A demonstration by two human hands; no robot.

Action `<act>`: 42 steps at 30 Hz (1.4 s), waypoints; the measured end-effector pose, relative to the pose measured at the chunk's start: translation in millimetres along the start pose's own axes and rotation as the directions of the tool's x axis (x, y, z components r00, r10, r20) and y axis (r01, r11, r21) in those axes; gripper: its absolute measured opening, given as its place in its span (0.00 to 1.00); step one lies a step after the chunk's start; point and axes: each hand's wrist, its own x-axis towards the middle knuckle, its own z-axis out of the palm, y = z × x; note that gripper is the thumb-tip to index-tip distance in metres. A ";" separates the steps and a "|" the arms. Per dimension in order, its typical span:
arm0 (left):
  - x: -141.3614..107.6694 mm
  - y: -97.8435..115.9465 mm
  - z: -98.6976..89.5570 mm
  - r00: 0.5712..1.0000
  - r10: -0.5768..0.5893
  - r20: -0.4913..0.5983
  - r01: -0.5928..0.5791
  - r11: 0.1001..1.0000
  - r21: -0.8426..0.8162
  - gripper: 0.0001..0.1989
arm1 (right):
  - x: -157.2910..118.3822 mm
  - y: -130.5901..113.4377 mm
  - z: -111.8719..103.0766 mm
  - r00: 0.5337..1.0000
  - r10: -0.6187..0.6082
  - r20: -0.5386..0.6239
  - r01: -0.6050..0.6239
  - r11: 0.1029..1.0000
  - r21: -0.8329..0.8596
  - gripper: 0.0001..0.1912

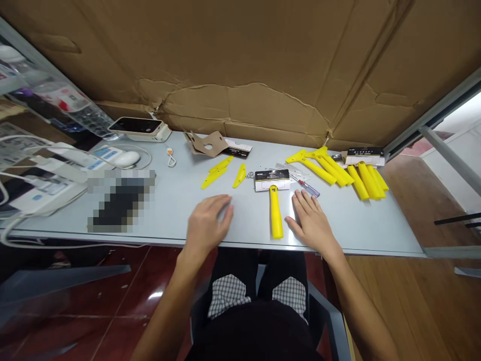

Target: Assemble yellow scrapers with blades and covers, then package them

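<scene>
1. Resting flat on the grey table (376,225), your right hand (311,220) lies open with fingers spread and holds nothing — the yellow scraper (276,210) sits just beside its thumb, handle pointing toward you, its head inside a black-and-white box sleeve (272,179).

2. Hovering or sliding low near the table's front edge, your left hand (208,225) looks open and empty too, though it is blurred, so whether the palm touches the surface is hard to tell.

3. Watch that scraper handle: its end lies close to the table edge, and a careless sweep of either hand could likely knock it to the floor.

4. Mind the small screwdriver (308,188) and the thin clear pieces just past your right fingertips — a forward push could scatter them, and the clear parts would be hard to find again against the pale top.

5. Keep your left hand from drifting into the three loose yellow blade covers (223,173) beyond it; nudged, they may slide apart or mix with the cardboard scraps (206,143).

6. Reaching far right risks toppling the pile of yellow scrapers (338,168) and the box (364,155) resting on them, which look loosely stacked.

7. On the left, the cables (22,175) and white mouse (126,159) could snag a wide arm swing.
</scene>
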 end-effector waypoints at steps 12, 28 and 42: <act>-26.8 -115.8 -91.7 0.819 -0.526 -0.228 0.572 0.717 0.400 0.35 | -2.1 3.7 6.0 0.998 -0.025 -0.062 0.027 0.999 0.025 0.39; -23.7 -144.2 -114.4 0.773 -0.633 -0.042 0.599 0.706 0.377 0.46 | -2.3 4.8 7.1 0.996 -0.030 -0.081 0.031 0.999 0.010 0.38; -15.7 -131.4 -117.3 0.891 -0.428 -0.151 0.451 0.796 0.404 0.47 | -2.7 6.9 8.7 0.995 -0.035 -0.091 0.037 0.999 0.026 0.38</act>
